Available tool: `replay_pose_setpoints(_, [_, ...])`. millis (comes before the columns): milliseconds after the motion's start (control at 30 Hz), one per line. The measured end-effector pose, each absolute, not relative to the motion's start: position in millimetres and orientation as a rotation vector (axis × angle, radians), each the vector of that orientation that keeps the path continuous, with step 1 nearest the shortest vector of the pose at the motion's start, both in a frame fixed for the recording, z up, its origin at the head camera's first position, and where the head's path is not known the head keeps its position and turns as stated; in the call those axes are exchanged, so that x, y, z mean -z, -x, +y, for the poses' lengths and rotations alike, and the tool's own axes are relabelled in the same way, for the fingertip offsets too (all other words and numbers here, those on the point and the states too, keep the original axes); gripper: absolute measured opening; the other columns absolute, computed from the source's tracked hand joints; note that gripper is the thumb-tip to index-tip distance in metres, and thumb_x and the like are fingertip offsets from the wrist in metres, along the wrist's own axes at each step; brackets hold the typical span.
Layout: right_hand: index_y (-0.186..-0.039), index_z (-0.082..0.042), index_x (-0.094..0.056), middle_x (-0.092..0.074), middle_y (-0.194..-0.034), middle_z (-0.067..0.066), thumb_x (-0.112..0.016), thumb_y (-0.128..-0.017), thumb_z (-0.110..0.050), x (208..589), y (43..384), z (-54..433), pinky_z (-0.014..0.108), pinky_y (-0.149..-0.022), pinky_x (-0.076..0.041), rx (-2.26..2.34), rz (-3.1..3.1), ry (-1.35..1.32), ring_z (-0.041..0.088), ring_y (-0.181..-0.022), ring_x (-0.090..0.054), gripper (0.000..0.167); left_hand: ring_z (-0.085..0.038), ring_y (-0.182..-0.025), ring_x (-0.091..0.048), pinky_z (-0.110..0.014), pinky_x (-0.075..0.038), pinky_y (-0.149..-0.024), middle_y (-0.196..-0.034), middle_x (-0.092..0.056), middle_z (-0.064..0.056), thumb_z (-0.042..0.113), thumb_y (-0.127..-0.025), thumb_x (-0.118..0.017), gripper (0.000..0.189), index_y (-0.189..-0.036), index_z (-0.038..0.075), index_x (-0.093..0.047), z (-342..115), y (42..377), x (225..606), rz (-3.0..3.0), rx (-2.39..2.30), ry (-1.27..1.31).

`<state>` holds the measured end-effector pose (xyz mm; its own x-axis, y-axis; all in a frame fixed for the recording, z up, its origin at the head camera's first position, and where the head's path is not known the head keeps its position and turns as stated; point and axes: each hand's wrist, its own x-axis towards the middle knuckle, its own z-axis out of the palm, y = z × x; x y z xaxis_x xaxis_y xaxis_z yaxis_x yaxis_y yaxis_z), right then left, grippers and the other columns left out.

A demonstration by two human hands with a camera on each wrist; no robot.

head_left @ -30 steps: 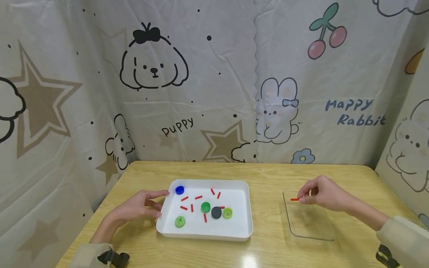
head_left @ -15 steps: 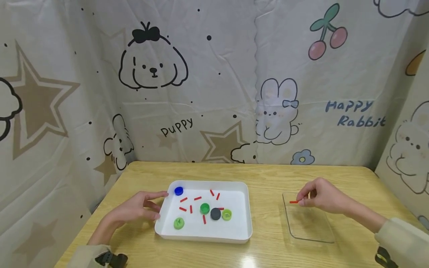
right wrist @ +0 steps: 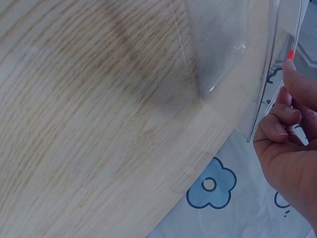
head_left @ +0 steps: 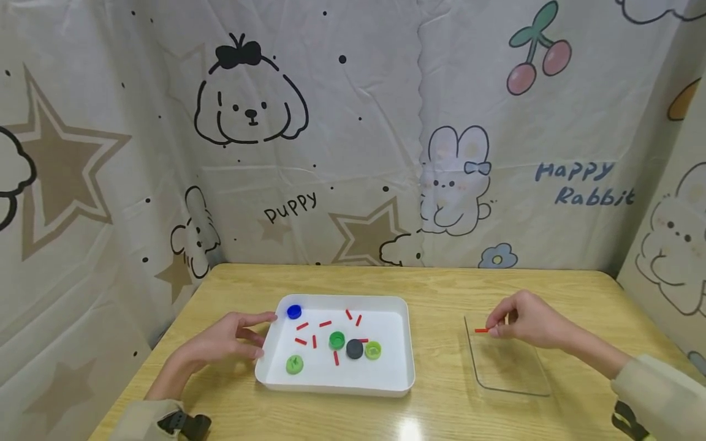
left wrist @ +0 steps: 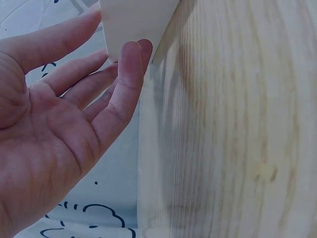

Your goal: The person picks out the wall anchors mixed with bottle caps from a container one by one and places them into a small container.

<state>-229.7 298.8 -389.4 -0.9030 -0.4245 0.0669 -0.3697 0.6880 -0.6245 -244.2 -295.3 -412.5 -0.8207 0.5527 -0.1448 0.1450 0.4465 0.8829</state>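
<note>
My right hand (head_left: 526,321) pinches a small red stick (head_left: 482,331) between thumb and fingertips, over the far left part of a clear plastic box (head_left: 513,391). In the right wrist view, the tip of the red stick (right wrist: 290,54) shows past the fingers, near the box's rim. At the left, my left hand (head_left: 223,339) has its fingertips against the left side of a white tray (head_left: 380,376). The left wrist view shows the fingers (left wrist: 130,69) loosely extended at the tray's outer wall (left wrist: 133,25).
Inside the tray lie several red sticks (head_left: 314,342), a blue cap (head_left: 294,312), a dark green cap (head_left: 337,340), a black cap (head_left: 355,349), a yellow-green cap (head_left: 373,350) and a light green cap (head_left: 295,364). A patterned curtain (head_left: 353,122) hangs behind the wooden table (head_left: 441,367).
The right hand shifts very slightly left with the red stick still pinched. The left hand stays at the tray, and the tray's contents keep their arrangement.
</note>
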Motion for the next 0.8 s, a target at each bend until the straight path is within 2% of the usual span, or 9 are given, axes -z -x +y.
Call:
replay_pose_setpoints(167, [-0.087,-0.007,-0.081,-0.073,-0.086,-0.003,-0.085,-0.086,-0.004,389.0,229.7,297.2,0.026,-0.059,-0.043,1.012,2.807,0.645,0.009,-0.067,-0.049,0.006,-0.038,-0.119,-0.065,-0.034,-0.055,-0.090,-0.161,-0.038,-0.032,0.005,-0.088,-0.078,0.079,-0.156,-0.009,-0.041,-295.0,244.6,413.6,2.279,-1.339,-0.567])
replay_pose_setpoints(433, [-0.093,-0.001,-0.080,-0.065,-0.075,-0.006,-0.086,-0.086,-0.005,387.6,229.7,299.5,0.026,-0.059,-0.045,1.021,2.804,0.678,0.007,-0.065,-0.051,0.010,-0.038,-0.119,-0.066,-0.035,-0.055,-0.091,-0.161,-0.039,-0.031,0.005,-0.088,-0.079,0.078,-0.156,-0.008,-0.042,-292.5,245.9,414.6,2.290,-1.331,-0.574])
replay_pose_setpoints(800, [-0.097,-0.008,-0.081,-0.063,-0.075,-0.006,-0.085,-0.088,-0.012,364.7,229.9,282.3,0.026,-0.056,-0.041,1.031,2.796,0.695,0.009,-0.060,-0.046,0.011,-0.037,-0.119,-0.065,-0.035,-0.056,-0.088,-0.161,-0.040,-0.029,0.004,-0.088,-0.079,0.078,-0.156,-0.007,-0.043,-292.9,244.5,413.0,2.287,-1.340,-0.538])
